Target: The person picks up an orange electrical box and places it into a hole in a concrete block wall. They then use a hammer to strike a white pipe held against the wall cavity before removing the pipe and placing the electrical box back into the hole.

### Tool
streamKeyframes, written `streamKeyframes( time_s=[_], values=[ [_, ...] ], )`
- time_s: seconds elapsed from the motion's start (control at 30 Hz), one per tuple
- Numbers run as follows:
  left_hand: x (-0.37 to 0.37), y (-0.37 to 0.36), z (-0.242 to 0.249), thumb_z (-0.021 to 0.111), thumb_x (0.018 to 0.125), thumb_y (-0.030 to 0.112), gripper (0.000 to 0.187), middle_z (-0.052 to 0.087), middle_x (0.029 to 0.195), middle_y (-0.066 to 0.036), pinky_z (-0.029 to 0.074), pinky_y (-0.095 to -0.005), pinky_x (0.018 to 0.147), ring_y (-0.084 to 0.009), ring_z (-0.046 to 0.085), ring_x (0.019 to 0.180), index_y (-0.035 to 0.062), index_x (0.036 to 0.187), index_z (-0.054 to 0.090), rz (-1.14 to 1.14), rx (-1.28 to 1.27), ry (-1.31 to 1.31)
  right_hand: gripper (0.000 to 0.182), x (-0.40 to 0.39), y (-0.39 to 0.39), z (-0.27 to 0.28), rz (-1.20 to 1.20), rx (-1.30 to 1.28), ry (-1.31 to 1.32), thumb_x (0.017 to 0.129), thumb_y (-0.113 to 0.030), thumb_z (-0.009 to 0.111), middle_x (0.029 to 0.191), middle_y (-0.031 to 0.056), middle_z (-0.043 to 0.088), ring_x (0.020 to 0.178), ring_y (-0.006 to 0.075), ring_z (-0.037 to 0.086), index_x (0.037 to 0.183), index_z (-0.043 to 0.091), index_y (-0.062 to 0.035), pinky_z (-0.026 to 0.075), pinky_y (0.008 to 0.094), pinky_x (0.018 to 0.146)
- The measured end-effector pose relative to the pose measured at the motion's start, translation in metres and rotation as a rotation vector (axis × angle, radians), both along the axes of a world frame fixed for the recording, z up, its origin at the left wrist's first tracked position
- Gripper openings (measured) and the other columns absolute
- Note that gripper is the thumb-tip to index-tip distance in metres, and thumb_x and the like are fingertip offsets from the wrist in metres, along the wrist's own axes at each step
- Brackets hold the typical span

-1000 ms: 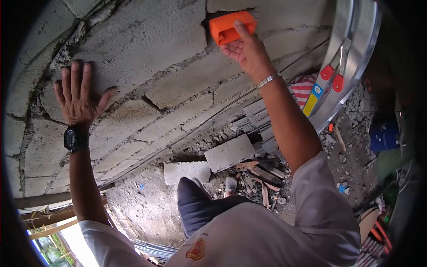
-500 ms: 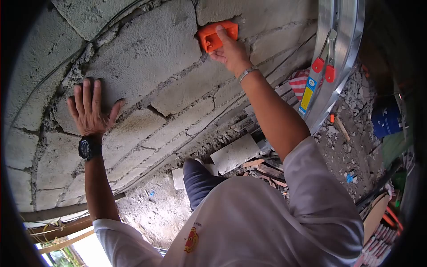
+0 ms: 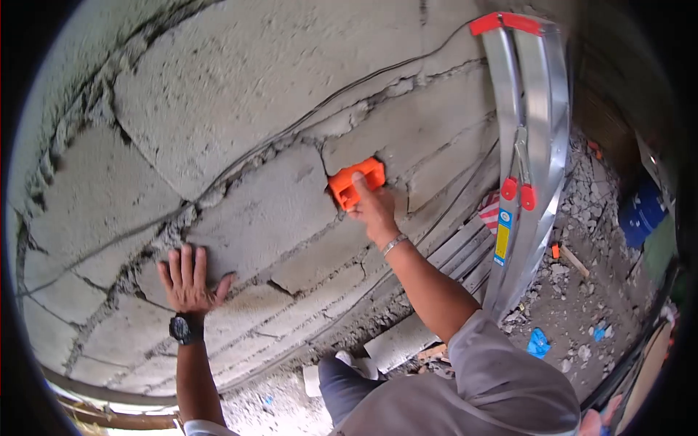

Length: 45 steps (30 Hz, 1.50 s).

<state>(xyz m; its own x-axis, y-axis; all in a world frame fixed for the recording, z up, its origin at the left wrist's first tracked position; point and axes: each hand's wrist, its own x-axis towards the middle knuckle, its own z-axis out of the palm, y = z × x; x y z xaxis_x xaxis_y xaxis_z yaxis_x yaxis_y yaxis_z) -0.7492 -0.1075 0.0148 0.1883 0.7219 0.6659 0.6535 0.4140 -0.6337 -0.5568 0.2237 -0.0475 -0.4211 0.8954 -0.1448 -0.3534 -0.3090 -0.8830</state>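
Observation:
An orange plastic box [image 3: 367,173] sits in a gap between the grey blocks of the wall [image 3: 240,80]. My right hand [image 3: 372,211] holds it at its lower edge, the thumb on its front and the other fingers partly hidden beneath. To the lower left, my left hand [image 3: 192,280] lies flat against the wall with its fingers spread and nothing in it. A black watch is on that wrist. A dark cable [image 3: 320,109] runs across the wall above both hands.
An aluminium ladder [image 3: 542,94] with red end caps stands to the right. Rubble [image 3: 589,196], a blue container [image 3: 641,212] and a blue scrap [image 3: 539,343] are on the ground there. Pale blocks [image 3: 396,343] lie along the foot of the wall.
The view has tilted up, so the wall, box and hands appear lower and the ladder's top shows. My right hand stays at the orange box; my left hand remains flat on the wall.

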Motion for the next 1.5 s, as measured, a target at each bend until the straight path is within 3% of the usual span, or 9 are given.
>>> streamKeyframes(
  time_s=[0.17, 0.3, 0.4, 0.5, 0.73, 0.8, 0.87, 1.37, 1.5],
  values=[
    [0.004, 0.001, 0.002, 0.058, 0.078, 0.060, 0.082, 0.036, 0.145, -0.012, 0.009, -0.0535, 0.112, -0.0336, 0.023, 0.139, 0.0079, 0.139, 0.041, 0.028, 0.004, -0.030, 0.057, 0.003, -0.001, 0.000, 0.037, -0.007, -0.010, 0.072, -0.055, 0.074, 0.076, 0.0038, 0.055, 0.060, 0.0135, 0.057, 0.096, 0.057, -0.0070, 0.054, 0.0289, 0.056],
    [0.003, 0.002, 0.002, 0.058, 0.078, 0.060, 0.082, 0.036, 0.145, -0.013, 0.008, -0.0533, 0.112, -0.0334, 0.022, 0.139, 0.0073, 0.138, 0.041, 0.022, -0.003, -0.034, 0.049, 0.001, -0.002, 0.004, -0.012, -0.017, -0.012, 0.075, -0.048, 0.075, 0.072, 0.0013, 0.056, 0.052, 0.0105, 0.052, 0.092, 0.058, -0.0057, 0.050, 0.0265, 0.049],
    [0.005, 0.001, 0.000, 0.058, 0.077, 0.060, 0.083, 0.037, 0.144, -0.014, 0.007, -0.0531, 0.112, -0.0340, 0.022, 0.139, 0.0065, 0.138, 0.041, 0.032, -0.007, -0.043, 0.053, 0.002, 0.001, 0.002, 0.028, -0.044, -0.033, 0.074, -0.049, 0.075, 0.083, 0.0041, 0.058, 0.062, 0.0119, 0.055, 0.097, 0.058, -0.0040, 0.052, 0.0268, 0.051],
    [0.005, 0.002, 0.002, 0.058, 0.077, 0.061, 0.082, 0.038, 0.143, -0.015, 0.007, -0.0533, 0.112, -0.0348, 0.023, 0.138, 0.0057, 0.137, 0.042, 0.044, -0.009, -0.057, 0.069, 0.003, 0.002, 0.004, 0.096, -0.084, 0.030, 0.073, -0.049, 0.076, 0.108, 0.0155, 0.051, 0.085, 0.0234, 0.057, 0.113, 0.050, -0.0002, 0.057, 0.0346, 0.067],
    [0.006, 0.002, 0.003, 0.059, 0.077, 0.059, 0.083, 0.037, 0.143, -0.019, 0.008, -0.0546, 0.111, -0.0367, 0.024, 0.137, 0.0035, 0.135, 0.042, 0.035, -0.008, -0.042, 0.064, 0.005, 0.001, 0.005, 0.139, -0.065, 0.059, 0.074, -0.047, 0.076, 0.106, 0.0117, 0.052, 0.085, 0.0211, 0.056, 0.113, 0.051, -0.0040, 0.057, 0.0349, 0.068],
    [0.006, 0.003, 0.002, 0.060, 0.077, 0.057, 0.083, 0.036, 0.143, -0.021, 0.009, -0.0554, 0.111, -0.0381, 0.024, 0.137, 0.0021, 0.136, 0.041, 0.040, -0.019, -0.031, 0.057, 0.003, 0.000, 0.006, 0.087, -0.093, 0.045, 0.074, -0.050, 0.075, 0.100, 0.0042, 0.056, 0.086, 0.0142, 0.055, 0.107, 0.058, -0.0055, 0.056, 0.0298, 0.060],
    [0.005, 0.003, 0.002, 0.057, 0.077, 0.062, 0.081, 0.040, 0.141, -0.016, 0.007, -0.0530, 0.112, -0.0346, 0.024, 0.138, 0.0048, 0.133, 0.046, 0.047, 0.007, -0.045, 0.056, 0.003, 0.000, 0.005, 0.082, -0.098, 0.046, 0.074, -0.049, 0.074, 0.099, 0.0042, 0.056, 0.086, 0.0141, 0.055, 0.105, 0.058, -0.0053, 0.056, 0.0299, 0.060],
    [0.005, 0.001, -0.001, 0.061, 0.075, 0.059, 0.083, 0.040, 0.141, -0.016, 0.009, -0.0547, 0.111, -0.0357, 0.026, 0.136, 0.0061, 0.136, 0.043, 0.068, -0.002, -0.078, 0.062, -0.004, 0.008, -0.005, 0.122, -0.130, 0.065, 0.074, -0.049, 0.075, 0.101, 0.0054, 0.052, 0.087, 0.0181, 0.054, 0.111, 0.052, -0.0045, 0.056, 0.0361, 0.066],
    [0.005, 0.002, 0.000, 0.061, 0.074, 0.060, 0.081, 0.043, 0.139, -0.014, 0.009, -0.0538, 0.111, -0.0347, 0.027, 0.136, 0.0077, 0.134, 0.045, 0.049, 0.013, -0.082, 0.063, -0.007, 0.007, -0.007, 0.096, -0.102, 0.067, 0.074, -0.052, 0.074, 0.101, 0.0089, 0.056, 0.087, 0.0209, 0.058, 0.110, 0.053, -0.0050, 0.055, 0.0387, 0.073]
  ],
)
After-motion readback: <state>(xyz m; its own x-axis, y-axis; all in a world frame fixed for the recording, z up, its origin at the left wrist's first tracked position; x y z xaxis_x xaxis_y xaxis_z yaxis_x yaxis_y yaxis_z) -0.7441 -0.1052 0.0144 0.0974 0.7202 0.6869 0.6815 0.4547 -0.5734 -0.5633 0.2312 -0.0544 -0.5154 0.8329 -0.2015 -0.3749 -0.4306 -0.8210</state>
